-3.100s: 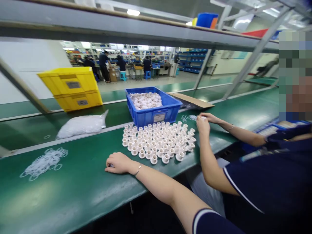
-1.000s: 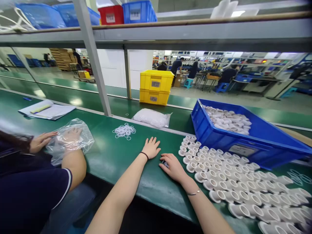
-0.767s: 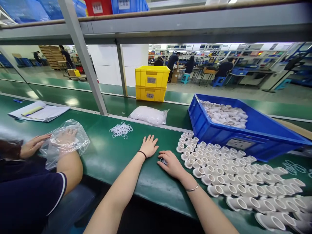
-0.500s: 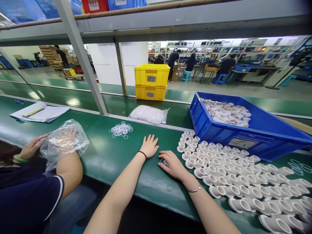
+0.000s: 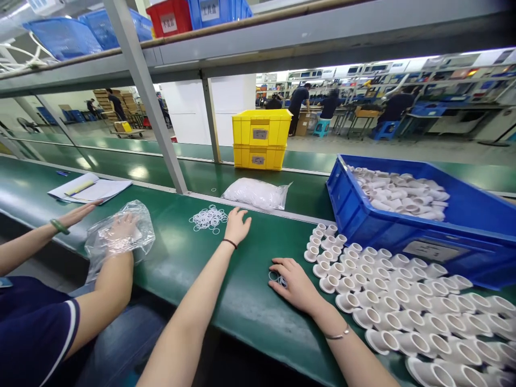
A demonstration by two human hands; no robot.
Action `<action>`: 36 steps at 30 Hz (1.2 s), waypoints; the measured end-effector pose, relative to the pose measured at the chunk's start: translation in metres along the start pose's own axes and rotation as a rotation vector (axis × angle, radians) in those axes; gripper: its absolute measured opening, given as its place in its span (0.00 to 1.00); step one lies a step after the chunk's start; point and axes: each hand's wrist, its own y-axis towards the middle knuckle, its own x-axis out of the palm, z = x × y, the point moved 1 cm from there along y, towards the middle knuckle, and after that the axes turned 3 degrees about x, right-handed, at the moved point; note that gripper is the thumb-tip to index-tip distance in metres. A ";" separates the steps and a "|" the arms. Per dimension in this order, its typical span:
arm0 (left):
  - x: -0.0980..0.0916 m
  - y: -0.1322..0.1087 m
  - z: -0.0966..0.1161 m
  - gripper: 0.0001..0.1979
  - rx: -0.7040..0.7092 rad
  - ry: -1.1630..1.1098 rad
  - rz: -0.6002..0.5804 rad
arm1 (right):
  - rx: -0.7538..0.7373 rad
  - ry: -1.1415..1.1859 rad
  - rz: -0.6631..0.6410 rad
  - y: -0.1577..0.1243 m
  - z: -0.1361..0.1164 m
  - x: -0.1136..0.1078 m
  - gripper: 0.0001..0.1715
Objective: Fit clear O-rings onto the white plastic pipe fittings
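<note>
My left hand point(image 5: 237, 226) is open over the green work surface point(image 5: 250, 317), fingers stretched out. Just beside it, to its left, lies a loose pile of thin white rings point(image 5: 207, 217). My right hand point(image 5: 293, 284) rests lower and farther right, its fingers curled round several white rings point(image 5: 277, 278) that show between thumb and fingers. To the right of that hand, rows of white flanged pipe fittings point(image 5: 379, 285) lie on the surface, their open ends facing me.
A blue bin point(image 5: 387, 239) of white fittings stands behind the rows. A clear bag of white pieces point(image 5: 256, 193) and stacked yellow crates point(image 5: 260, 140) are farther back. At left, a co-worker's hand is inside a plastic bag point(image 5: 141, 231), near papers point(image 5: 108, 189). A metal post point(image 5: 151, 102) rises nearby.
My left hand has moved left and away from me, toward the ring pile. My right hand stays with its rings. The co-worker's left hand has lifted away from the plastic bag. The view has shifted.
</note>
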 end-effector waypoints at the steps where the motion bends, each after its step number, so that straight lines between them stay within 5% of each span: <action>1: -0.003 0.015 -0.012 0.18 -0.017 0.036 -0.031 | 0.009 0.004 -0.012 0.000 0.000 -0.001 0.13; 8: -0.039 0.111 -0.116 0.15 -0.149 0.272 -0.135 | 0.057 0.078 -0.088 0.007 0.005 -0.006 0.13; 13: -0.028 0.157 -0.161 0.15 -0.259 0.373 -0.200 | 0.104 0.132 -0.147 0.010 0.009 -0.009 0.14; 19: 0.014 0.192 -0.178 0.15 -0.358 0.399 -0.212 | 0.156 0.154 -0.218 0.017 0.011 -0.014 0.13; 24: 0.028 0.205 -0.191 0.15 -0.422 0.360 -0.245 | 0.170 0.136 -0.243 0.020 0.014 -0.012 0.13; 28: 0.016 0.211 -0.195 0.17 -0.373 0.322 -0.243 | 0.160 0.125 -0.239 0.020 0.013 -0.011 0.12; 32: -0.015 0.211 -0.202 0.15 -0.294 0.197 -0.328 | 0.138 0.104 -0.205 0.019 0.013 -0.009 0.12; 36: -0.044 0.179 -0.205 0.14 -0.221 0.006 -0.432 | 0.117 0.096 -0.162 0.018 0.011 -0.008 0.11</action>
